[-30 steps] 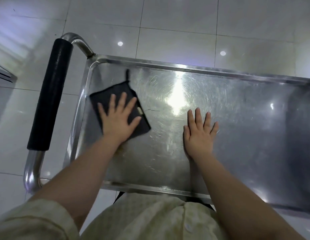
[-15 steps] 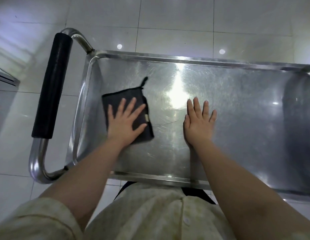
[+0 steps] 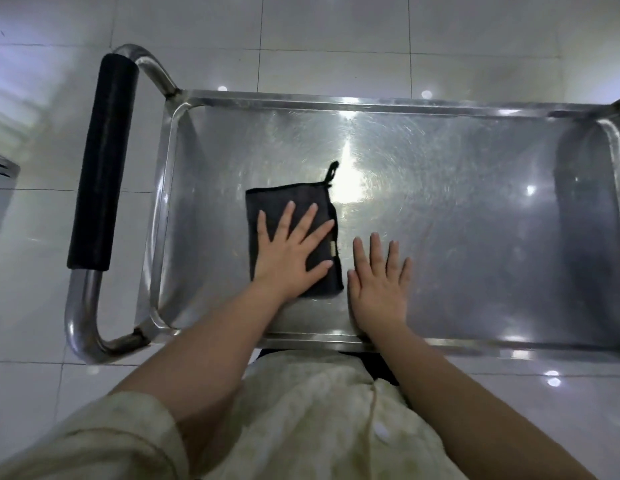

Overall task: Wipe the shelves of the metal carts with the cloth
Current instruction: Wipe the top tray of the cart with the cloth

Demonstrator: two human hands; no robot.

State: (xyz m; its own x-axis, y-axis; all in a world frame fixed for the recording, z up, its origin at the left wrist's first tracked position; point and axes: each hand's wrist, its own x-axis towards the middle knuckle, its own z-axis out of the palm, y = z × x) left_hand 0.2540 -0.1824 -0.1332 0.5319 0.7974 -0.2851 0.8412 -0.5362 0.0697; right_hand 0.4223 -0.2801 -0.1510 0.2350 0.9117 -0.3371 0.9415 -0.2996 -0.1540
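- While pressing cloth (image 3: 287,199) under flat, spread left hand (image 3: 287,258), risks bunching it on slick shelf (image 3: 474,237).
- Rests right hand (image 3: 379,292) released, flat on metal; may leave smears.

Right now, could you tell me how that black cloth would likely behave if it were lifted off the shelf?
Probably floppy: the black cloth lies folded flat under the left hand. Likely light, being thin. It should slide easily on the smooth metal shelf.
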